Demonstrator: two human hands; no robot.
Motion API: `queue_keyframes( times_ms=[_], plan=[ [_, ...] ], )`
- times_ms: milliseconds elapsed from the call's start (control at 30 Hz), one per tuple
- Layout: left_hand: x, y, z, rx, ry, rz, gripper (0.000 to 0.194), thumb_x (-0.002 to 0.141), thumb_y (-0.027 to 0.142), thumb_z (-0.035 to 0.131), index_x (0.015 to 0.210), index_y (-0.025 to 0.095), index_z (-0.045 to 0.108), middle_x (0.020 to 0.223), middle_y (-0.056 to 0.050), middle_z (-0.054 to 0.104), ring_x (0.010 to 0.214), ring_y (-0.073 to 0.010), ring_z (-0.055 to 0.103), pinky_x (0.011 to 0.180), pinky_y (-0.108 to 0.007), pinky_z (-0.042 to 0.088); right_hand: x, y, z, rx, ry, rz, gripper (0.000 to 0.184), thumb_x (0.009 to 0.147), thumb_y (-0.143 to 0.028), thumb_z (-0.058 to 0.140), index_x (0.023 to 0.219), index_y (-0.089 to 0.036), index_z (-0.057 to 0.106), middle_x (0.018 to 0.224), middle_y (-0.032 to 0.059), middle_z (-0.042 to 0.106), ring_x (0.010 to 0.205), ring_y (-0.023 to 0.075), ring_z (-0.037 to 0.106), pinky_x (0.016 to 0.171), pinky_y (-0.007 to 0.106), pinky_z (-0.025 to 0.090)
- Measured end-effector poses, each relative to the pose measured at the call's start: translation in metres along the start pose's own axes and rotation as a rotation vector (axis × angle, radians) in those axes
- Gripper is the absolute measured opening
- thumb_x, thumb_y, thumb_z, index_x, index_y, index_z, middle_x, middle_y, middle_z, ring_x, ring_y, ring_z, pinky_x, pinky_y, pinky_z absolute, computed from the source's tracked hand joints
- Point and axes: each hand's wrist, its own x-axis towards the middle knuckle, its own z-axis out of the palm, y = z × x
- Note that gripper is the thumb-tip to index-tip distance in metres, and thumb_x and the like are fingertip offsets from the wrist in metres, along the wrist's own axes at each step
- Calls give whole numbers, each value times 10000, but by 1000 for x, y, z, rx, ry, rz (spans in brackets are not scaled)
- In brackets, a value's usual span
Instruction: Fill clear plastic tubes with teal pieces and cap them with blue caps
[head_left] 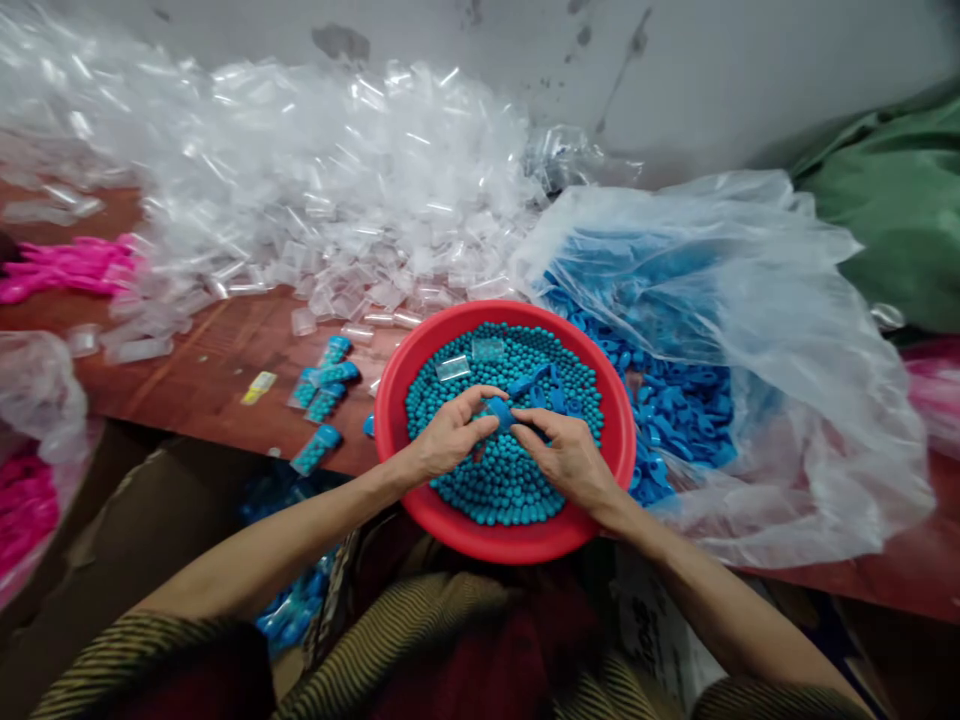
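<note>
A red round basin point(420, 370) sits at the table's near edge, filled with small teal beads point(517, 480). Both my hands are over it. My left hand point(448, 437) pinches one side of a small blue plastic piece point(501, 411). My right hand point(568, 455) meets it from the other side, fingertips closed on the same piece. More blue plastic pieces point(536, 385) and two small clear bags point(453, 368) lie on top of the beads behind my fingers.
A big clear sack of blue plastic parts point(675, 400) lies right of the basin. A heap of small clear bags point(300, 170) covers the back of the brown table point(195, 370). Filled teal packets point(322, 400) lie left of the basin. Pink parts point(67, 265) sit far left. Green cloth point(900, 190) at right.
</note>
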Motion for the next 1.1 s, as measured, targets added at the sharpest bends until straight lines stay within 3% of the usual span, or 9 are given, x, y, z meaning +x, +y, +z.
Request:
queue_keyframes(
  times_ms=[200,333,400,500,633,800,933,1000,1100],
  plan=[
    [-3,-2,0,66,68,-43,342,752,329,585,1040,151,538,576,79,414,367,-38,383,349,-181,320,-6,6,18,-168,-45,-150,261,913,-200,405,787,-161,630,671,50,631,613,141,585,594,240,447],
    [-5,1,-2,43,51,-103,357,749,366,597,1029,161,514,605,73,434,369,-42,412,324,-167,273,-6,8,16,-123,-112,-154,215,895,-198,422,928,-130,623,770,82,634,719,162,589,663,275,472],
    [-4,2,-3,38,20,-96,390,755,403,595,1051,174,482,637,62,480,380,-55,463,324,-165,280,-3,9,7,62,-156,-56,229,862,-222,485,1040,-131,599,904,93,642,745,157,601,671,290,499],
    [-3,0,-3,47,-21,-63,415,766,429,591,1077,193,452,682,48,535,413,-77,529,356,-175,353,5,11,-5,434,-217,221,285,820,-284,540,1074,-161,580,885,38,631,566,100,574,516,256,512],
    [-3,-2,-3,44,-44,-44,399,775,431,592,1072,206,448,692,45,553,418,-78,546,347,-168,340,13,14,-3,707,-62,438,456,724,-325,641,1138,-166,534,835,5,631,576,111,599,471,253,533],
    [-6,0,2,77,27,-24,390,771,421,587,1048,201,424,654,68,505,387,-61,499,335,-168,318,13,8,6,333,58,226,357,818,-265,559,1160,-167,583,935,58,686,803,170,655,713,323,556],
    [-6,0,11,86,86,-4,414,779,403,571,1103,210,398,621,94,434,355,-38,400,341,-175,290,10,-3,9,1,-35,7,344,902,-218,414,1195,-119,565,1102,144,651,1030,228,610,888,395,494],
    [-6,0,14,85,119,3,460,783,388,572,1168,210,392,634,87,440,388,-40,394,377,-183,304,7,-7,11,-83,-108,-40,446,900,-283,443,1307,-101,447,1180,177,598,1090,252,577,883,408,495],
    [-6,-1,17,64,140,35,491,773,372,595,1198,189,433,645,67,450,491,-56,411,476,-193,342,0,-10,17,-202,-207,-69,862,770,-449,621,1424,-71,205,1298,246,459,1124,319,540,829,438,515]
  ],
)
